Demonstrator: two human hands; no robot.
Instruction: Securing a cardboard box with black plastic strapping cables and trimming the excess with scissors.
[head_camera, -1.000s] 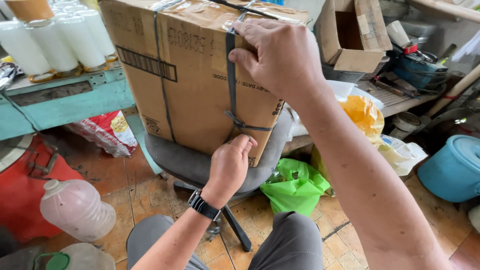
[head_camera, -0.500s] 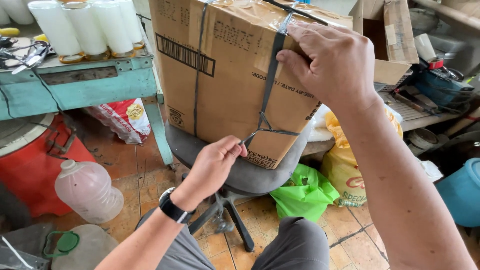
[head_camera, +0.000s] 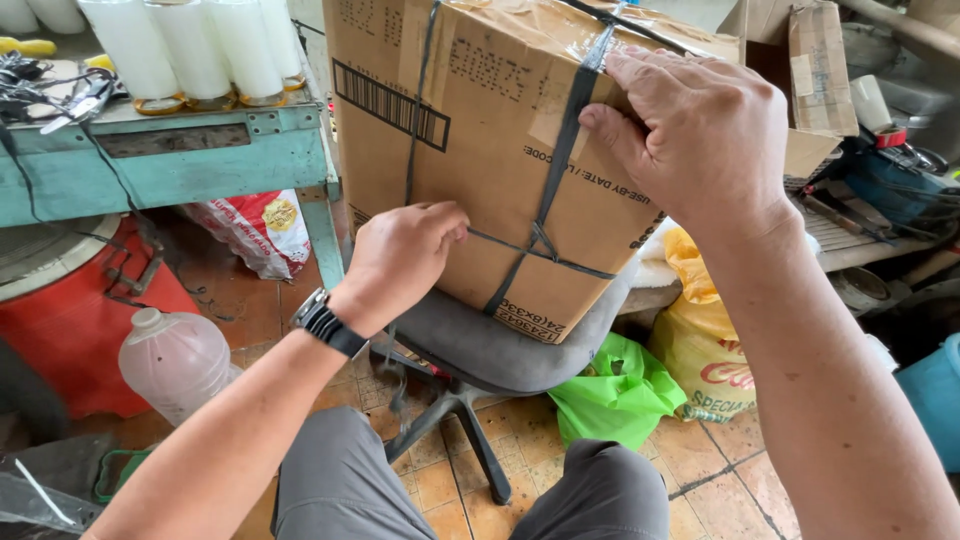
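We judge the brown strapped cardboard box (head_camera: 480, 150) stiff and heavy; our left hand (head_camera: 400, 260) pinches its dark plastic strap (head_camera: 560, 160), right hand (head_camera: 700, 130) presses flat, ungripping.

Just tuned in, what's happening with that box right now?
A person is binding a cardboard box that sits on a grey swivel chair with dark strapping. The right hand presses the strap at the box's top edge; the left hand pulls the horizontal strand taut on the front face.
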